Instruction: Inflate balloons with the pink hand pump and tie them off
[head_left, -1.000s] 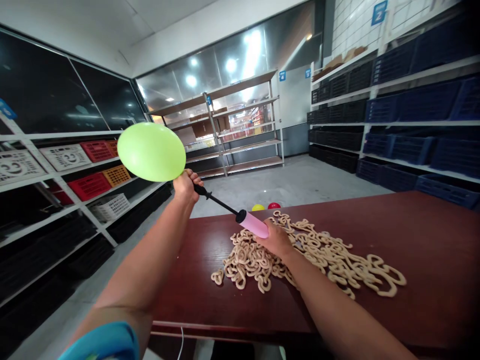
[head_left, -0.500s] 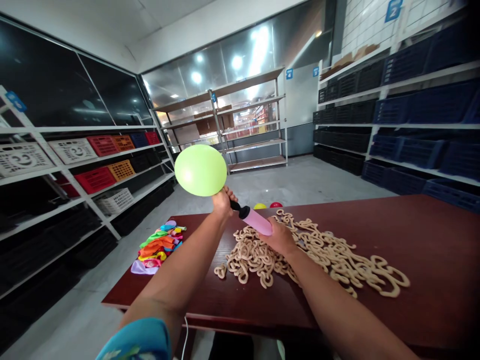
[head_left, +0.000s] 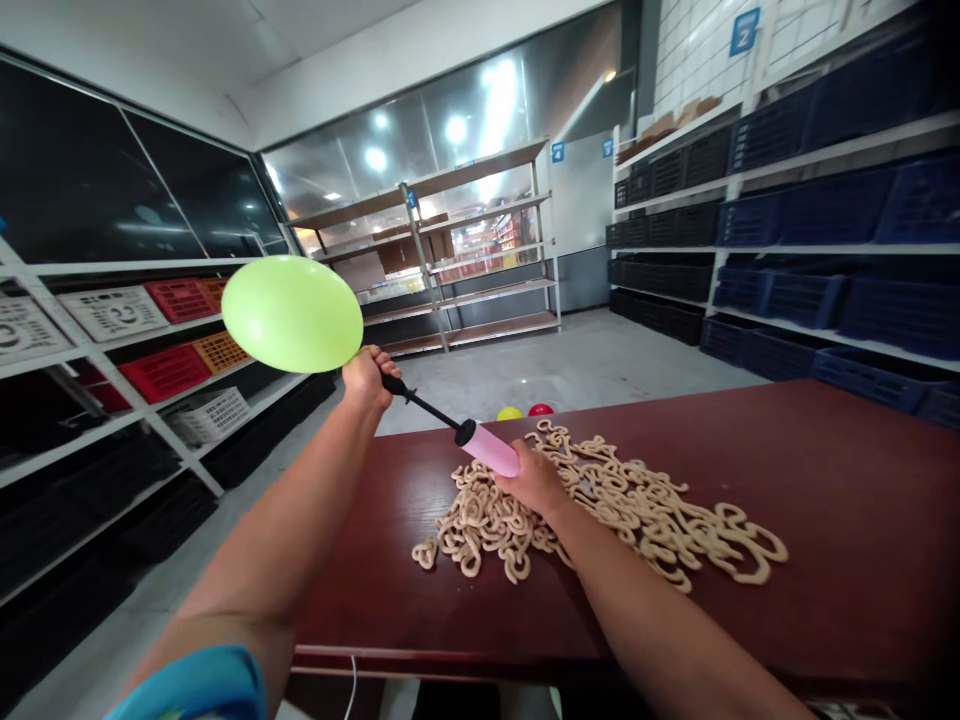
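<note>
My left hand (head_left: 365,380) is closed around the black handle end of a hand balloon pump and the neck of an inflated lime-green balloon (head_left: 292,313). The balloon sits just beyond that hand, over the left side of the table. A thin black rod shows between the handle and the pink barrel of the balloon pump (head_left: 491,450). Wrapped round the barrel's other end is my right hand (head_left: 534,478), just above a heap of beige, curled, rope-like pieces (head_left: 637,515). The balloon's mouth is hidden by my left fingers.
The pieces lie on a dark red-brown table (head_left: 840,470). Beyond its far edge show a yellow balloon (head_left: 510,413) and a red balloon (head_left: 540,409). Racks with crates (head_left: 795,290) line the right, crates (head_left: 169,372) the left; a metal shelf (head_left: 480,295) stands behind.
My left hand has moved left, away from my right, drawing the pump's rod out. The green balloon moved with it and looks bigger. The pile of coloured balloons is now hidden behind my left arm.
</note>
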